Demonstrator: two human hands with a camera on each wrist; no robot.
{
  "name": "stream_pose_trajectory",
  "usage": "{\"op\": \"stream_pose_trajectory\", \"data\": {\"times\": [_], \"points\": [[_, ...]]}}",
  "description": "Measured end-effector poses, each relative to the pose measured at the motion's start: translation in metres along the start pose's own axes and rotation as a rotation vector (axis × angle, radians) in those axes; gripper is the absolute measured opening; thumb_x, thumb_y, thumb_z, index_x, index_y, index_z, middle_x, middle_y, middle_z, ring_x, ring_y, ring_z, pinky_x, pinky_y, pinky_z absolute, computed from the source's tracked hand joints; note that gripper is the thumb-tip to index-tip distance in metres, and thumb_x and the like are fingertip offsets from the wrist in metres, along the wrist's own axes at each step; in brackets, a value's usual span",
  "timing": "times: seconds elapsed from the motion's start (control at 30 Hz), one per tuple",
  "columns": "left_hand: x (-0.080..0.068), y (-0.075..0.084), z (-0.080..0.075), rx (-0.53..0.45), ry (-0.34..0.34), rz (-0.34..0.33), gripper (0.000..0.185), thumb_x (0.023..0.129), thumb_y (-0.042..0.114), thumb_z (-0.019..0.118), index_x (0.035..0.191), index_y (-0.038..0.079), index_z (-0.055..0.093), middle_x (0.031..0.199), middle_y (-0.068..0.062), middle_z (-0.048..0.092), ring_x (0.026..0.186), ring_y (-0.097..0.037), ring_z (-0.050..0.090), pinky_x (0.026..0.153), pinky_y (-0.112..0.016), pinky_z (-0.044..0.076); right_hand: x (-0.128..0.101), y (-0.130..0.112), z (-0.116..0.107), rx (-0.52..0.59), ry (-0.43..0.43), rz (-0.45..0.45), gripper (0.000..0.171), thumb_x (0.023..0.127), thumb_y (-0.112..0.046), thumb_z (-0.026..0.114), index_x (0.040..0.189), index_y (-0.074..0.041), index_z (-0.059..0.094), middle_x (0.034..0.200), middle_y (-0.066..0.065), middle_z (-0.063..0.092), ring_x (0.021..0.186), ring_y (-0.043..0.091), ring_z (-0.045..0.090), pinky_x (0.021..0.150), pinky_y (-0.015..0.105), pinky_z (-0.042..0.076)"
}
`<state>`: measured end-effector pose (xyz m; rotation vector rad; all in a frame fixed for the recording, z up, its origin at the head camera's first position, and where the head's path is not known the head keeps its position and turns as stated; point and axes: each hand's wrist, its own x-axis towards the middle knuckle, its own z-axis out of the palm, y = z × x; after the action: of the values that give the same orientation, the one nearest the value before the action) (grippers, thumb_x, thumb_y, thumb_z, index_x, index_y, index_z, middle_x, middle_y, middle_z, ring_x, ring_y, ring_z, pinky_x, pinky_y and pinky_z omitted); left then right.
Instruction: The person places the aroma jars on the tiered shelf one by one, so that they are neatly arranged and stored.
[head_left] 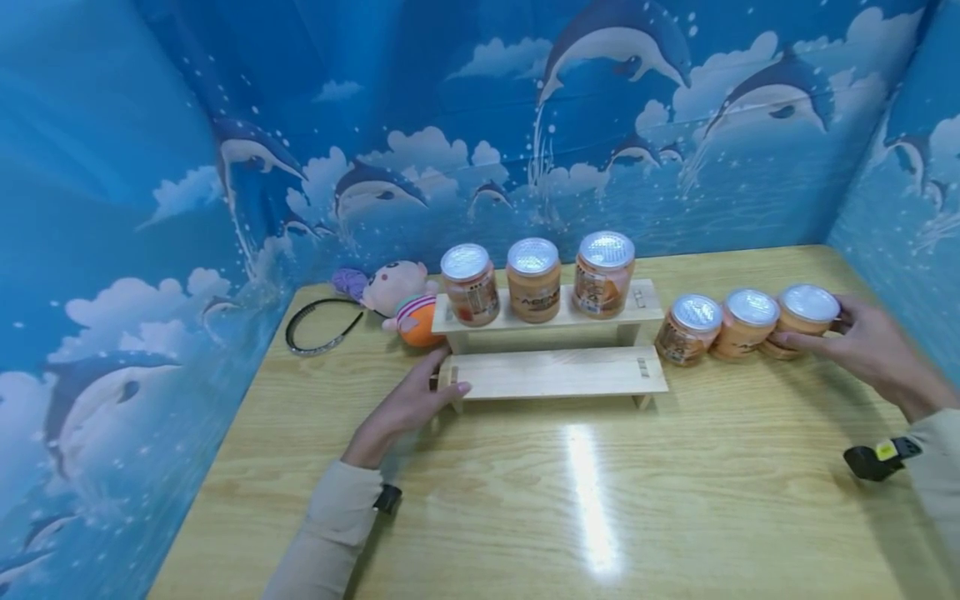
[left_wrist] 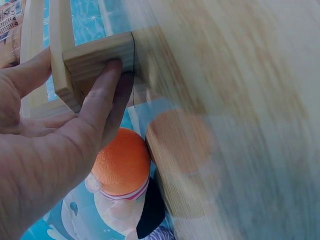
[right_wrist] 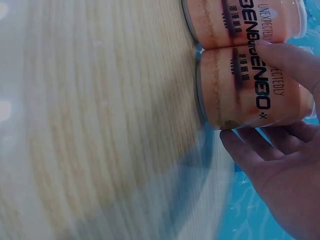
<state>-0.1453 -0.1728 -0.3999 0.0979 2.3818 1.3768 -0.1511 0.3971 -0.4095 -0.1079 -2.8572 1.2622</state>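
My left hand (head_left: 408, 402) grips the left end of the lower step of a two-tier wooden rack (head_left: 551, 373). In the left wrist view its thumb lies on one side of the board (left_wrist: 97, 54) and its fingers reach round the other. At the right, my right hand (head_left: 873, 346) holds the outermost orange-labelled jar (head_left: 806, 312), thumb on the front and fingers round the side. That jar touches a matching middle jar (head_left: 745, 325); a third jar (head_left: 687, 329) stands beside the rack. Both right-hand jars show dark lettering in the right wrist view.
Three similar jars stand on the upper step: left jar (head_left: 472, 287), middle jar (head_left: 534, 283), right jar (head_left: 603, 279). Left of the rack lie a plush doll (head_left: 412, 308), a purple yarn-like bundle (head_left: 349, 282) and a black headband (head_left: 294, 333). Dolphin-printed sheets (head_left: 465, 133) wall the wooden table (head_left: 510, 492).
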Motion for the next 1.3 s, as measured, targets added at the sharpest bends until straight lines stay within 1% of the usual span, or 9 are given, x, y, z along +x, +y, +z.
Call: {"op": "stream_pose_trajectory", "data": {"times": [0.1, 0.2, 0.3, 0.43, 0.57, 0.77, 0.93, 1.17, 1.3], "points": [[0.0, 0.0, 0.0, -0.002, -0.004, 0.008, 0.077, 0.099, 0.027, 0.068, 0.162, 0.02, 0.025, 0.159, -0.011, 0.038, 0.139, -0.035, 0.043, 0.114, -0.054, 0.037, -0.003, 0.0, 0.001, -0.006, -0.003, 0.012, 0.087, 0.093, -0.031, 0.077, 0.15, 0.015, 0.03, 0.141, 0.041, 0.039, 0.111, 0.023, 0.052, 0.063, 0.005, 0.04], [0.0, 0.0, 0.0, -0.006, -0.008, 0.011, 0.077, 0.099, 0.027, 0.068, 0.162, 0.021, 0.025, 0.159, -0.011, 0.037, 0.139, -0.035, 0.043, 0.114, -0.054, 0.037, -0.007, 0.001, 0.002, 0.0, 0.001, 0.014, 0.088, 0.094, -0.031, 0.075, 0.151, 0.015, 0.027, 0.142, 0.043, 0.037, 0.121, 0.052, 0.041, 0.062, 0.005, 0.039], [0.0, 0.0, 0.0, -0.007, -0.011, 0.015, 0.077, 0.099, 0.027, 0.068, 0.162, 0.021, 0.024, 0.16, -0.011, 0.036, 0.14, -0.035, 0.042, 0.115, -0.055, 0.036, -0.013, 0.005, 0.003, 0.008, 0.026, 0.004, 0.085, 0.094, -0.03, 0.075, 0.151, 0.014, 0.03, 0.141, 0.04, 0.039, 0.11, 0.022, 0.054, 0.062, 0.005, 0.04], [0.0, 0.001, -0.001, -0.008, -0.009, 0.008, 0.077, 0.099, 0.028, 0.068, 0.162, 0.022, 0.024, 0.161, -0.011, 0.035, 0.142, -0.036, 0.039, 0.116, -0.055, 0.033, -0.022, 0.012, 0.005, 0.023, 0.075, -0.008, 0.079, 0.093, -0.029, 0.077, 0.147, 0.012, 0.037, 0.131, 0.021, 0.049, 0.092, -0.016, 0.038, 0.062, 0.005, 0.041], [0.0, 0.001, -0.001, -0.004, -0.003, -0.005, 0.077, 0.099, 0.028, 0.068, 0.162, 0.023, 0.024, 0.161, -0.01, 0.035, 0.143, -0.035, 0.038, 0.117, -0.055, 0.032, -0.032, 0.013, 0.007, 0.032, 0.101, -0.014, 0.076, 0.091, -0.027, 0.079, 0.145, 0.01, 0.041, 0.122, 0.006, 0.049, 0.092, -0.017, 0.04, 0.063, 0.006, 0.042], [0.0, 0.001, -0.001, 0.001, -0.007, 0.005, 0.078, 0.099, 0.028, 0.067, 0.163, 0.021, 0.023, 0.162, -0.01, 0.032, 0.145, -0.036, 0.036, 0.118, -0.056, 0.03, -0.049, 0.005, 0.008, 0.019, 0.097, -0.006, 0.081, 0.091, -0.026, 0.078, 0.149, 0.012, 0.036, 0.135, 0.03, 0.044, 0.093, -0.02, 0.034, 0.062, 0.003, 0.041], [-0.001, 0.003, 0.0, -0.005, 0.007, -0.035, 0.078, 0.098, 0.028, 0.069, 0.162, 0.023, 0.024, 0.162, -0.009, 0.033, 0.144, -0.035, 0.036, 0.118, -0.056, 0.03, -0.062, -0.012, 0.011, 0.006, 0.128, -0.037, 0.076, 0.088, -0.024, 0.082, 0.144, 0.01, 0.044, 0.126, 0.019, 0.048, 0.092, -0.02, 0.037, 0.061, 0.004, 0.042], [-0.001, 0.004, 0.0, 0.008, 0.011, -0.045, 0.077, 0.099, 0.029, 0.068, 0.162, 0.023, 0.024, 0.162, -0.008, 0.033, 0.145, -0.035, 0.035, 0.118, -0.057, 0.028, -0.077, -0.045, 0.017, -0.005, 0.105, -0.098, 0.081, 0.086, -0.018, 0.084, 0.147, 0.012, 0.04, 0.131, 0.033, 0.048, 0.092, -0.023, 0.036, 0.06, 0.004, 0.045], [-0.001, 0.005, 0.001, 0.008, 0.01, -0.044, 0.077, 0.099, 0.028, 0.068, 0.162, 0.023, 0.024, 0.162, -0.009, 0.033, 0.144, -0.035, 0.036, 0.118, -0.056, 0.029, -0.084, -0.064, 0.02, -0.016, 0.085, -0.099, 0.079, 0.083, -0.021, 0.086, 0.145, 0.007, 0.045, 0.127, 0.021, 0.053, 0.091, -0.022, 0.042, 0.061, 0.007, 0.048]]}}
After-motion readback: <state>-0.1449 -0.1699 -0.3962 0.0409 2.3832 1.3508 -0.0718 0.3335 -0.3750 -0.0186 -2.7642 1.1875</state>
